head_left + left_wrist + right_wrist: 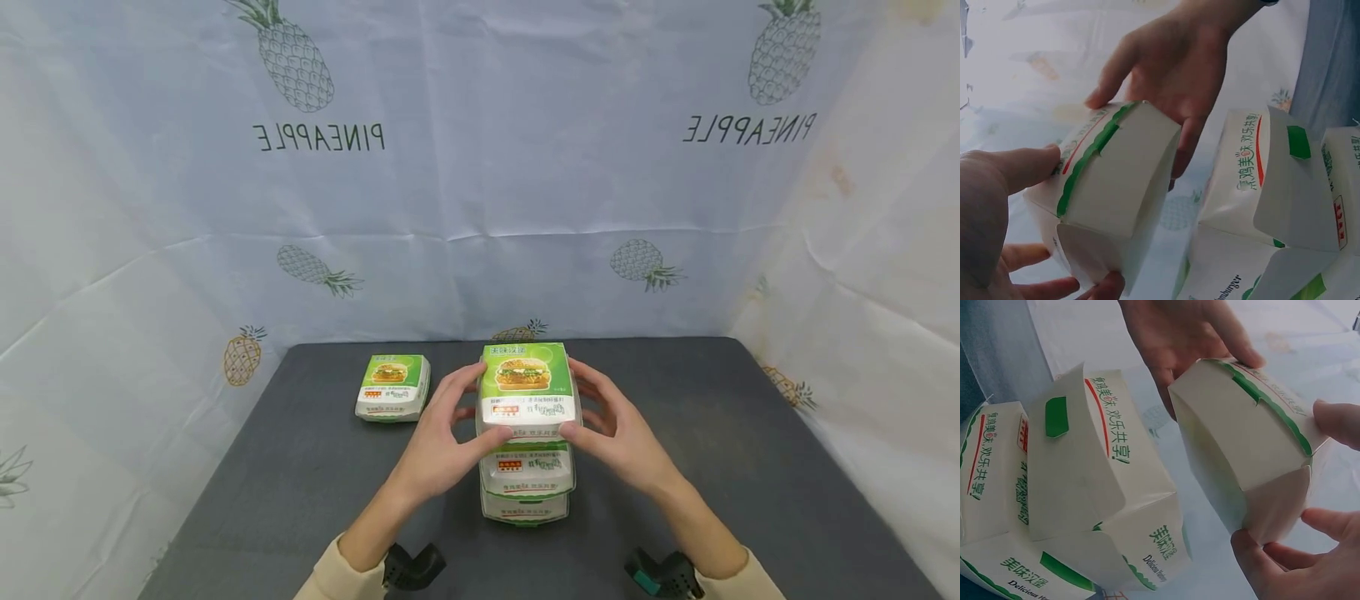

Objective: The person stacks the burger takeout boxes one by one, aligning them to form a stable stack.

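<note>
A green-and-white burger box is held between both hands over a stack of two similar boxes. My left hand grips its left side, thumb at the front corner and fingers along the side. On the opposite side my right hand grips it in the same way. Both wrist views show a gap between the held box and the upper stacked box. Below that, the lower stacked box rests on the table. The held box's lid appears closed.
Another burger box sits alone on the dark table, left of the stack. White cloth printed with pineapples hangs behind the table and at both sides.
</note>
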A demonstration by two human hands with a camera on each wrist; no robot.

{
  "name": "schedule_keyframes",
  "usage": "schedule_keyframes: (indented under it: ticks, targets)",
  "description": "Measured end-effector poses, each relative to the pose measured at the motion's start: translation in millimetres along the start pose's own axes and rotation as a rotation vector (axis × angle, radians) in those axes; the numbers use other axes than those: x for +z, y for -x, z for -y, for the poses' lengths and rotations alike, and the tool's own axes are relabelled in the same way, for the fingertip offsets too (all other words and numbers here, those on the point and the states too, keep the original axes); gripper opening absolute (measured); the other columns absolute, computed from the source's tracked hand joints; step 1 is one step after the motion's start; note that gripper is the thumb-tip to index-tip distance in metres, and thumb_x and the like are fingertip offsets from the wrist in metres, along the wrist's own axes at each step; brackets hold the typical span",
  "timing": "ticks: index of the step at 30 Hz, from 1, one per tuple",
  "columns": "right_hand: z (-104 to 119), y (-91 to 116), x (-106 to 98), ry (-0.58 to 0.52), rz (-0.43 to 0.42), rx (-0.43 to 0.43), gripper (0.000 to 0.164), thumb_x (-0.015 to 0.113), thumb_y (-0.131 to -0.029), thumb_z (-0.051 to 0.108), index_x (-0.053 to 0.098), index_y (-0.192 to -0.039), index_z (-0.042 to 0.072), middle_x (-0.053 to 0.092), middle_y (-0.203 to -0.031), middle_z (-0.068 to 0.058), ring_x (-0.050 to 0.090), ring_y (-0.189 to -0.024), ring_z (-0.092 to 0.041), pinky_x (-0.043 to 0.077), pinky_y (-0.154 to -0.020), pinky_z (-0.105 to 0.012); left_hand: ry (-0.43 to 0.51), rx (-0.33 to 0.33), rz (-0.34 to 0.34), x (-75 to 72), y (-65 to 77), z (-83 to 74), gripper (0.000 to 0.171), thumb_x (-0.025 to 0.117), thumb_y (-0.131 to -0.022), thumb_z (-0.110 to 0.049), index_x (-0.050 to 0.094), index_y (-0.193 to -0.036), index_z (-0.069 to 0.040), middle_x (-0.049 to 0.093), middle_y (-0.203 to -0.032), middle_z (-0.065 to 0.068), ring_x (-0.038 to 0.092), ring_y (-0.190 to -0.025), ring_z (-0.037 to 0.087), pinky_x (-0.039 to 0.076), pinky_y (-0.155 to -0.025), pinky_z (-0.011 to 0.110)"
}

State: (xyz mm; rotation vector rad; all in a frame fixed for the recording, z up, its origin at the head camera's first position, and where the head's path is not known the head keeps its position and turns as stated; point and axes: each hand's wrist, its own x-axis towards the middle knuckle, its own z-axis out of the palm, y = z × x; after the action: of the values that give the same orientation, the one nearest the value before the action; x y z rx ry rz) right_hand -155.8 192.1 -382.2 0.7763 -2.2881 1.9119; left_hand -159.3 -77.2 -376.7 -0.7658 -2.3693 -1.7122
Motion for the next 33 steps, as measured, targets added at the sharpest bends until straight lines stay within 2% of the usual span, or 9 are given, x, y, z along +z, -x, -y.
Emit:
schedule_keyframes:
  ticks: [9,25,33]
  targets:
    - [-6,6,2,0.038,0.001,0.035,0.071,0.067,-0.097,0.005,0.033,-0.158,0.012,0.032,-0.160,-0.009,0.039,-0.137,-0.009,0.043,-0.102,-0.021,-0.028,-0.035,-0.008,3.0,8.2,5.7,0.074,0.081,-0.090,-0.027,0.044,-0.154,-0.019,0.040,-0.153,-0.001,0.047,-0.129,0.018,0.050,-0.100,0.043]
    - [-20,15,3,0.036,0.011,0.023,0.071,0.066,-0.097,0.004,0.032,-0.159,0.016,0.032,-0.160,-0.009,0.040,-0.138,-0.010,0.044,-0.103,-0.022,-0.043,-0.017,0.004,8.1,13.4,11.6,0.073,0.080,-0.090,-0.028,0.045,-0.152,-0.016,0.041,-0.150,0.002,0.045,-0.128,0.020,0.051,-0.098,0.040]
    - [-21,16,4,0.023,0.008,0.019,0.073,0.066,-0.096,0.003,0.031,-0.160,0.016,0.031,-0.160,-0.009,0.038,-0.139,-0.010,0.042,-0.103,-0.021,-0.053,-0.029,0.003,6.1,16.0,12.4,0.074,0.080,-0.091,-0.030,0.043,-0.154,-0.020,0.039,-0.151,0.000,0.043,-0.130,0.019,0.051,-0.099,0.043]
